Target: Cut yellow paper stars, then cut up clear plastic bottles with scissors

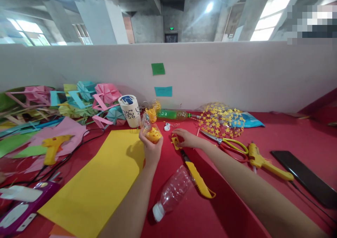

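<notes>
My left hand [152,148] is closed around a clear plastic bottle piece with yellow paper pieces [154,135] inside it. My right hand [187,138] reaches in from the right, fingers bent and thumb apart, over a few small yellow paper cutouts [176,143] on the red tabletop. Just below that hand lies a yellow-handled utility knife [200,182], its dark end toward the cutouts. A clear plastic bottle [175,190] with a white cap lies on its side between my forearms. Left of my left hand stretches a large yellow paper sheet [97,178].
Behind my hands are a white marked cup [130,111], a green bottle [171,114] and a star-covered clear dome [221,120]. Scissors [234,148], a glue gun [268,162] and a black phone [305,178] lie right. Another glue gun [54,146] and paper flowers [107,93] sit left.
</notes>
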